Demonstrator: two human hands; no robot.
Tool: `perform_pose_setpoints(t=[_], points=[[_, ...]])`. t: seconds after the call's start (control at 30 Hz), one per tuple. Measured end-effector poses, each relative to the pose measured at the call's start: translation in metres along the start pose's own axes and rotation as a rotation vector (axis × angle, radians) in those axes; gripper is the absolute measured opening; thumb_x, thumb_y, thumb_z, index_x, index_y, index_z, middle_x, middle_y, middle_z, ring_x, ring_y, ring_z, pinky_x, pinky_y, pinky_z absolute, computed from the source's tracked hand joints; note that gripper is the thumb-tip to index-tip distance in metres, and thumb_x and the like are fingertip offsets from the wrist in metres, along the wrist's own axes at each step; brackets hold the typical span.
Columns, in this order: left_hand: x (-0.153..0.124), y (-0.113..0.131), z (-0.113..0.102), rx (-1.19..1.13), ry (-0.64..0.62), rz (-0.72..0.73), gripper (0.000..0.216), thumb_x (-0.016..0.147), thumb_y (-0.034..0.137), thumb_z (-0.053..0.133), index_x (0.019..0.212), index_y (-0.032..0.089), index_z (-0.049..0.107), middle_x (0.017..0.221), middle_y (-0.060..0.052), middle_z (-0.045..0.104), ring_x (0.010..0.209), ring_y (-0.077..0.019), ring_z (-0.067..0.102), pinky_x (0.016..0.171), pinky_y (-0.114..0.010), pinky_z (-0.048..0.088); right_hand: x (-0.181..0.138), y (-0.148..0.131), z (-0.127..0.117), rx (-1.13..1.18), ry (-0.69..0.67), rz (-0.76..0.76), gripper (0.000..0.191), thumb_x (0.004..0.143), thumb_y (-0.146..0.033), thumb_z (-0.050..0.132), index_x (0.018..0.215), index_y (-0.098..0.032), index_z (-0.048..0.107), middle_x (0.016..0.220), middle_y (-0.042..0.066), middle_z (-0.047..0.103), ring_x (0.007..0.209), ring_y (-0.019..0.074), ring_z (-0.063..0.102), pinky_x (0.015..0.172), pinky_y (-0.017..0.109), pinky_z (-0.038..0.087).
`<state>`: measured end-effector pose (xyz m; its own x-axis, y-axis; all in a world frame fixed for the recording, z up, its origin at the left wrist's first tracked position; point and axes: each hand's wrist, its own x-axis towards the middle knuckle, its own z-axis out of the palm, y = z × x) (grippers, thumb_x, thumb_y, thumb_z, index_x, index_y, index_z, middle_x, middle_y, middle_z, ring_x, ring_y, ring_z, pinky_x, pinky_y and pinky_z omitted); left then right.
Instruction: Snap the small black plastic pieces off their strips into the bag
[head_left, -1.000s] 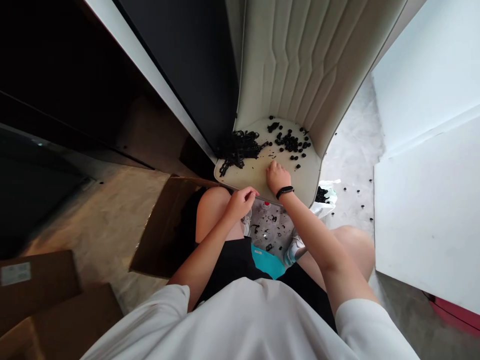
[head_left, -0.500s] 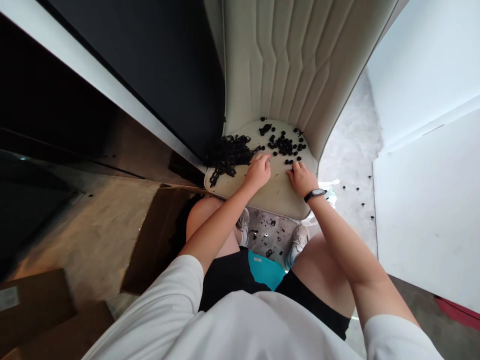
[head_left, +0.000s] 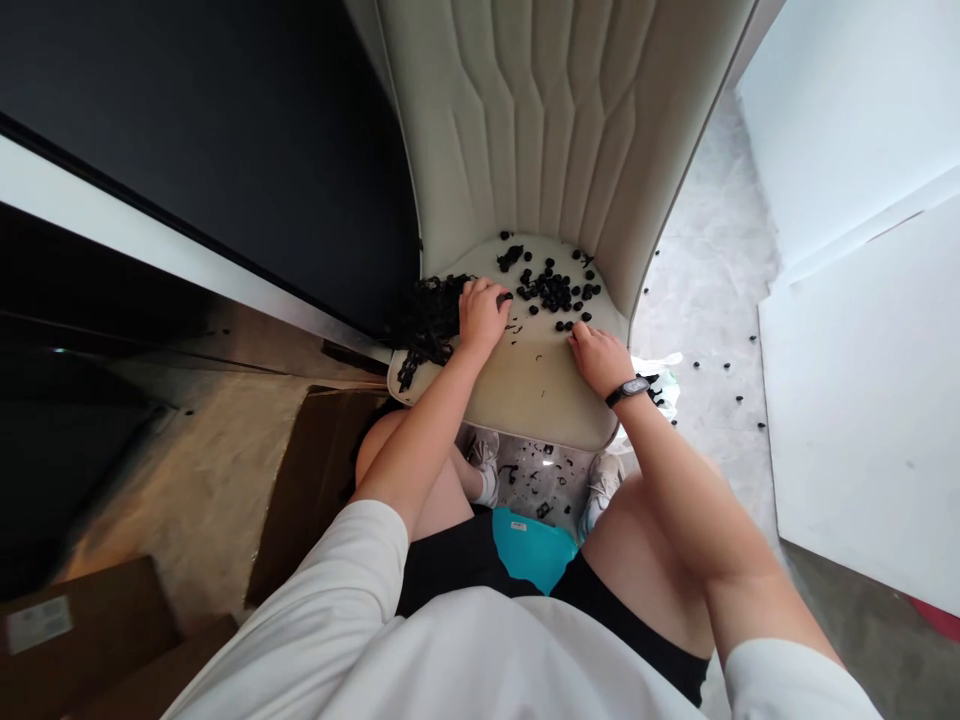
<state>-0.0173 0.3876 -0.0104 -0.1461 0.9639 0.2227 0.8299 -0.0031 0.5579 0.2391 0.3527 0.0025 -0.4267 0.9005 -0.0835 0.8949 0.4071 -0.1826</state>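
Note:
My left hand (head_left: 482,315) is closed at the right edge of a tangled heap of black strips (head_left: 429,318) on the cream chair seat (head_left: 525,385). A small round black piece (head_left: 505,297) shows between its thumb and fingertips. My right hand (head_left: 601,360), with a dark band on the wrist, rests on the seat with its fingers curled together. Its fingertips are beside a few loose black pieces (head_left: 562,326); whatever they hold is hidden. Behind both hands lies a cluster of small round black pieces (head_left: 555,290).
The quilted chair back (head_left: 540,120) rises behind the seat. A dark panel (head_left: 247,150) stands close on the left, a white board (head_left: 870,400) on the right. A white plastic bag (head_left: 664,385) hangs by the seat's right side. Black scraps (head_left: 540,480) litter the floor between my shoes.
My left hand has moved left to the strip heap and now pinches a black piece. My right hand stays near the loose pieces with fingers curled. The view has shifted slightly.

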Motion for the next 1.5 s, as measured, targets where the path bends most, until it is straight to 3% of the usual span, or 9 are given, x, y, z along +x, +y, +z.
perform_pose_setpoints(t=[0.23,0.63,0.77,0.87,1.0,1.2,1.4,1.5], points=[[0.004,0.018,0.010,-0.021,-0.059,0.183,0.014,0.098,0.025,0.076,0.111,0.024,0.079,0.124,-0.011,0.071,0.123,-0.0301,0.064,0.117,-0.048,0.052,0.017,-0.005,-0.004,0.002,0.119,-0.030,0.036,0.118,-0.032,0.034,0.128,-0.015,0.064,0.117,0.018,0.080,0.102,0.0330,0.070,0.079,0.040,0.034],[0.011,0.025,0.020,-0.110,-0.169,0.295,0.012,0.098,0.021,0.074,0.110,0.022,0.077,0.117,-0.010,0.074,0.117,-0.0276,0.070,0.109,-0.044,0.056,0.036,-0.013,-0.003,-0.039,0.026,-0.093,0.042,0.116,-0.045,0.041,0.140,-0.015,0.059,0.117,0.019,0.082,0.098,0.0338,0.075,0.074,0.039,0.037],[0.011,0.026,0.018,-0.207,-0.229,0.342,0.024,0.097,0.016,0.072,0.120,0.022,0.077,0.125,-0.009,0.074,0.113,-0.0238,0.072,0.108,-0.040,0.058,0.036,-0.012,-0.005,-0.041,0.019,-0.141,0.045,0.116,-0.048,0.043,0.144,-0.017,0.059,0.119,0.018,0.082,0.097,0.0337,0.074,0.075,0.038,0.037],[0.012,0.019,0.017,-0.269,-0.123,0.297,0.029,0.099,0.018,0.070,0.128,0.021,0.074,0.128,-0.011,0.073,0.110,-0.0224,0.072,0.102,-0.038,0.061,0.037,-0.009,-0.005,-0.034,0.042,-0.151,0.040,0.116,-0.042,0.041,0.138,-0.018,0.064,0.115,0.016,0.081,0.095,0.0322,0.073,0.075,0.038,0.036],[0.021,0.003,0.020,-0.217,0.077,0.146,0.022,0.101,0.015,0.062,0.120,0.019,0.074,0.122,-0.013,0.072,0.113,-0.0243,0.072,0.103,-0.040,0.061,0.044,0.001,-0.002,0.006,0.087,-0.206,0.036,0.115,-0.038,0.042,0.125,-0.017,0.070,0.113,0.017,0.080,0.098,0.0319,0.069,0.079,0.039,0.036],[0.037,-0.005,0.025,-0.144,-0.011,0.113,0.021,0.094,0.008,0.065,0.108,0.019,0.076,0.107,-0.010,0.074,0.101,-0.0239,0.073,0.101,-0.043,0.061,0.052,0.020,0.001,0.087,0.149,-0.198,0.036,0.113,-0.038,0.044,0.123,-0.017,0.072,0.110,0.016,0.079,0.098,0.0329,0.065,0.081,0.041,0.036],[0.031,0.000,0.021,-0.167,-0.014,0.196,0.023,0.093,0.012,0.073,0.114,0.021,0.073,0.118,-0.011,0.071,0.115,-0.0269,0.070,0.109,-0.046,0.059,0.060,0.033,0.003,0.099,0.239,-0.171,0.038,0.110,-0.043,0.048,0.123,-0.019,0.075,0.115,0.018,0.070,0.110,0.0375,0.058,0.089,0.045,0.039],[0.026,-0.003,0.018,-0.145,-0.029,0.191,0.016,0.092,0.016,0.076,0.106,0.022,0.072,0.112,-0.009,0.071,0.107,-0.0254,0.069,0.103,-0.044,0.060,0.065,0.038,0.005,0.120,0.254,-0.174,0.039,0.107,-0.046,0.051,0.122,-0.020,0.075,0.121,0.019,0.064,0.116,0.0400,0.053,0.094,0.050,0.041]])
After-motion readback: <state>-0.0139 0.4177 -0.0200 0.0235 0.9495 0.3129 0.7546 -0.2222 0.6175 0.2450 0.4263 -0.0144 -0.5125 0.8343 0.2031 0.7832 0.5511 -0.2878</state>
